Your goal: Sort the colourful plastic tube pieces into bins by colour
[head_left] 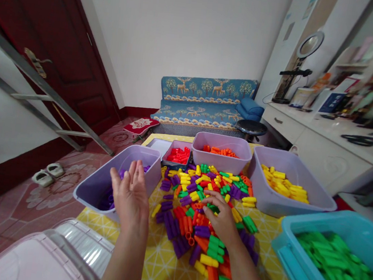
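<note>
My left hand (132, 196) is raised at the near right edge of a lavender bin (91, 178) with purple pieces (107, 200) in it. Its palm is turned up and its fingers are apart, with nothing seen in them. Over a mixed heap of plastic tube-shaped pieces (198, 186) hovers my right hand (220, 213). The fingers of that hand are bent and spread just above orange pieces (185, 223); whether the fingertips touch any is not clear. Yellow, green, purple, orange and red pieces make up the heap, several of them joined in rows.
Behind the heap stand a small tray of red pieces (178, 155) and a lavender bin (220, 164) with orange ones. To the right are a bin of yellow pieces (284, 185) and a turquoise bin (294, 260) of green ones. Lids (34, 260) lie at the near left.
</note>
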Tool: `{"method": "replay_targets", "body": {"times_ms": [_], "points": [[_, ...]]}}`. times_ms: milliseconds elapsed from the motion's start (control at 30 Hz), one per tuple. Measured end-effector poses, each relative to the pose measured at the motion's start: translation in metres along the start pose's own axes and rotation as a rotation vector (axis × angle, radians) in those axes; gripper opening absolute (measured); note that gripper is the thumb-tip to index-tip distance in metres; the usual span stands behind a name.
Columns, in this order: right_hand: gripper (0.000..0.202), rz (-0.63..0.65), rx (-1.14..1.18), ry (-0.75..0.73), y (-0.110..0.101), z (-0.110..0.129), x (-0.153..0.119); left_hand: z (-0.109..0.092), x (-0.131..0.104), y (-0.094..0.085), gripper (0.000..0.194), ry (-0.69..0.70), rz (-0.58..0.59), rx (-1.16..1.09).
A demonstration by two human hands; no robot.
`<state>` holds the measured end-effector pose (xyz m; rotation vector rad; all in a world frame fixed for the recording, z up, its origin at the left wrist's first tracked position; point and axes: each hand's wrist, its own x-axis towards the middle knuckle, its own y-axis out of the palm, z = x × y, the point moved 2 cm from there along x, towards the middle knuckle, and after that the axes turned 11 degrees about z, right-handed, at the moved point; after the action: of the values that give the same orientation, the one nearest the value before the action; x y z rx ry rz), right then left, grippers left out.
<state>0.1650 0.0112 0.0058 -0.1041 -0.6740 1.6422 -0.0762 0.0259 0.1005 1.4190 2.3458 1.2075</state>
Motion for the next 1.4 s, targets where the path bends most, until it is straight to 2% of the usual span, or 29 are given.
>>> {"method": "replay_targets", "body": {"times_ms": [100, 200, 333, 433, 533, 600, 667, 767, 833, 1067, 1200, 1400], "points": [[0.013, 0.006, -0.002, -0.004, 0.001, -0.001, 0.0, 0.013, -0.005, 0.001, 0.055, -0.081, 0.151, 0.171], [0.013, 0.012, 0.002, -0.015, 0.001, -0.002, 0.0, 0.043, -0.012, -0.002, 0.045, -0.167, 0.377, 0.482], [0.012, -0.029, 0.02, -0.047, 0.0, -0.002, 0.0, 0.091, -0.023, -0.005, 0.048, -0.022, 0.671, 1.042], [0.012, -0.148, 0.016, -0.074, -0.005, -0.001, -0.001, 0.116, -0.027, -0.001, 0.063, -0.059, 0.807, 1.398], [0.014, -0.394, -0.125, -0.06, -0.014, -0.003, -0.005, 0.126, -0.025, 0.007, 0.073, -0.132, 0.868, 1.595], [0.017, -0.529, -0.27, -0.006, -0.017, -0.009, -0.006, 0.127, -0.025, 0.012, 0.067, -0.136, 0.925, 1.616], [0.031, -0.55, -0.365, 0.085, -0.017, -0.018, -0.006, 0.127, -0.027, 0.014, 0.057, -0.097, 1.012, 1.579], [0.051, -0.428, -0.364, 0.237, -0.012, -0.033, -0.003, 0.126, -0.036, 0.012, 0.049, -0.026, 1.117, 1.476], [0.054, -0.322, -0.312, 0.269, -0.009, -0.036, -0.001, 0.125, -0.044, 0.009, 0.046, 0.002, 1.157, 1.39], [0.05, -0.068, -0.06, -0.005, -0.006, -0.013, 0.002, 0.125, -0.058, 0.004, 0.052, 0.064, 1.118, 1.199], [0.045, 0.002, 0.026, -0.02, -0.002, -0.013, 0.001, 0.125, -0.059, 0.001, 0.046, 0.04, 1.104, 1.12], [0.04, 0.01, 0.152, 0.059, -0.002, -0.014, 0.0, 0.114, -0.058, -0.001, 0.045, -0.012, 1.083, 0.977]]}}
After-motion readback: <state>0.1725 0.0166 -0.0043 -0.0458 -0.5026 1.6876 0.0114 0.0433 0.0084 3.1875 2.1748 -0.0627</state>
